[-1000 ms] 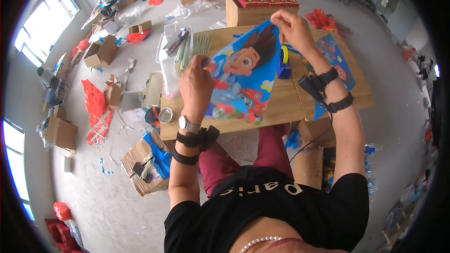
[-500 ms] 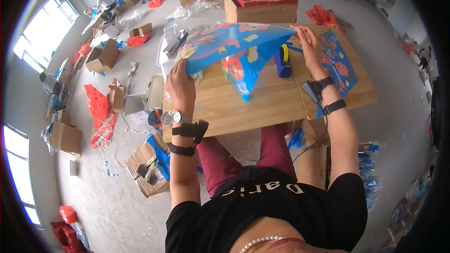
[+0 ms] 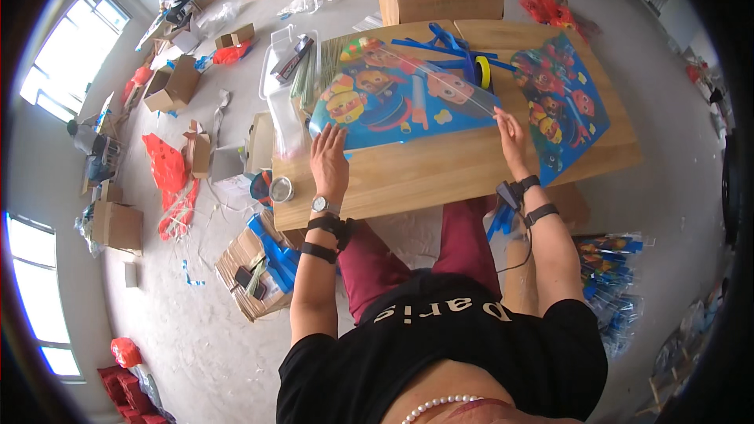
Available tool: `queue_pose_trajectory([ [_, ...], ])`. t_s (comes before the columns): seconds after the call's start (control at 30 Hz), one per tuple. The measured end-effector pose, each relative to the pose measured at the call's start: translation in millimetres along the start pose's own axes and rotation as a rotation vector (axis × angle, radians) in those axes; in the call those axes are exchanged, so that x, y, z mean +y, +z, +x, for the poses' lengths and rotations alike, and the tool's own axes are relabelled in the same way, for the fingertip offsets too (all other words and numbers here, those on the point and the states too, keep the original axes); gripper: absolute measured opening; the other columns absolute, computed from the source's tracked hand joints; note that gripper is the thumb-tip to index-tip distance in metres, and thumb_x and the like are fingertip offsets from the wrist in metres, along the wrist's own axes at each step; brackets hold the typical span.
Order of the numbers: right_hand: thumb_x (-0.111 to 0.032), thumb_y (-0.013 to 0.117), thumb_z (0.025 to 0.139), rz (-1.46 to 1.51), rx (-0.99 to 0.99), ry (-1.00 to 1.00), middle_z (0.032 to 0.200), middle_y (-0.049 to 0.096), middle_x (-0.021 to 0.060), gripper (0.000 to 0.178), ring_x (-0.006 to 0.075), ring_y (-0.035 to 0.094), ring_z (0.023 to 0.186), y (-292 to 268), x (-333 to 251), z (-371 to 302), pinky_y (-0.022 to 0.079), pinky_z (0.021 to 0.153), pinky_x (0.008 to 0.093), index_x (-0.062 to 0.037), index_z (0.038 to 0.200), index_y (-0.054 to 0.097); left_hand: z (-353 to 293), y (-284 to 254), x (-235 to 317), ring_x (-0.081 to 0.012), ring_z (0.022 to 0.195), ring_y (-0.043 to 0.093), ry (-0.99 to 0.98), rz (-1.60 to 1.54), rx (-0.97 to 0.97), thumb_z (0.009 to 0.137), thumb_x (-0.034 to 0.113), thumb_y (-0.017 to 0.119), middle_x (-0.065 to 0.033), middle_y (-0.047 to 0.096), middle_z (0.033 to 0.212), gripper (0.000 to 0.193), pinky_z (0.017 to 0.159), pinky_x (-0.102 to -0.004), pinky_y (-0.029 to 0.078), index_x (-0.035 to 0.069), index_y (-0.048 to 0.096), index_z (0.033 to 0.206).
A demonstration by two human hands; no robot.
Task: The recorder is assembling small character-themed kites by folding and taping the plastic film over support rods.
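A blue plastic kite sheet [image 3: 385, 110] printed with cartoon figures lies spread over the wooden table, a thin pale rod running slantwise across it. My left hand [image 3: 330, 163] rests on its near left edge with fingers stretched out flat. At the sheet's right corner, beside the rod's end, my right hand [image 3: 514, 143] pinches the edge between thumb and fingers. Just beyond that corner stands a tape dispenser with a yellow roll [image 3: 482, 72], partly covered by the sheet. A second printed kite sheet [image 3: 567, 106] lies to the right of my right hand.
Blue strips [image 3: 446, 41] lie at the table's far side. Thin sticks [image 3: 305, 88] and a clear plastic bin [image 3: 275, 59] are at the left. A small round container [image 3: 281, 189] sits by the near left corner. A carton topped with red boxes [image 3: 440, 4] stands behind the table [image 3: 424, 177].
The kite sheet, raised and folded over with a hanging flap before, now lies spread on the table. Both hands have come down and nearer, and the left hand's fingers have flattened.
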State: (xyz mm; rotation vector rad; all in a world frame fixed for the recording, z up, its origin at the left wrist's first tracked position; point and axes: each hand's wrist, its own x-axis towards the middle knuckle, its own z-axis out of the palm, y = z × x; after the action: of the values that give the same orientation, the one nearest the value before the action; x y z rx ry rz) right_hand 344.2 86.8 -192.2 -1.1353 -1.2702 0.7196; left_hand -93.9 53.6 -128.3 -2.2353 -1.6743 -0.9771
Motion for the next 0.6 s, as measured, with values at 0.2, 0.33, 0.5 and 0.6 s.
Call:
queue_pose_trajectory([
  [0.2, -0.019, 0.062, 0.106, 0.046, -0.049, 0.123, 0.144, 0.059, 0.0148, 0.024, 0.0198, 0.061, 0.126, -5.4, 67.4, -40.3, 0.048, 0.11, 0.032, 0.0008, 0.119, 0.064, -46.4, 43.1, -21.5, -0.0306, 0.144, 0.047, 0.037, -0.013, -0.138, 0.082, -0.01, 0.053, -0.0128, 0.061, 0.142, 0.053, 0.122, -0.0484, 0.033, 0.006, 0.063, 0.132],
  [0.33, -0.017, 0.061, 0.106, 0.038, -0.03, 0.229, 0.144, 0.059, 0.0149, 0.021, 0.0193, 0.061, 0.127, -13.6, 86.1, -67.2, 0.047, 0.11, 0.0311, 0.0025, 0.114, 0.064, -73.8, 59.2, -30.1, -0.0313, 0.145, 0.045, 0.071, -0.055, -0.274, 0.08, -0.011, 0.051, -0.0135, 0.059, 0.144, 0.062, 0.124, -0.0489, 0.032, 0.006, 0.059, 0.139],
  [0.5, -0.025, 0.061, 0.105, -0.335, -0.034, 0.148, 0.132, 0.068, 0.0122, 0.024, 0.0229, 0.064, 0.123, -8.4, 82.3, -90.3, 0.05, 0.103, 0.0354, -0.0045, 0.116, 0.07, -111.2, 64.7, -52.8, -0.0309, 0.144, 0.047, 0.184, -0.078, -0.387, 0.081, -0.01, 0.053, -0.0138, 0.059, 0.144, 0.061, 0.123, -0.0504, 0.033, 0.006, 0.06, 0.139],
  [0.6, -0.021, 0.06, 0.105, -0.621, -0.002, 0.02, 0.126, 0.07, 0.0116, 0.021, 0.0263, 0.066, 0.119, -9.5, 77.4, -94.8, 0.05, 0.101, 0.0366, -0.0044, 0.113, 0.072, -126.4, 62.5, -56.6, -0.0304, 0.144, 0.047, 0.204, -0.078, -0.458, 0.081, -0.007, 0.055, -0.0141, 0.06, 0.144, 0.057, 0.124, -0.0525, 0.03, 0.006, 0.062, 0.137],
])
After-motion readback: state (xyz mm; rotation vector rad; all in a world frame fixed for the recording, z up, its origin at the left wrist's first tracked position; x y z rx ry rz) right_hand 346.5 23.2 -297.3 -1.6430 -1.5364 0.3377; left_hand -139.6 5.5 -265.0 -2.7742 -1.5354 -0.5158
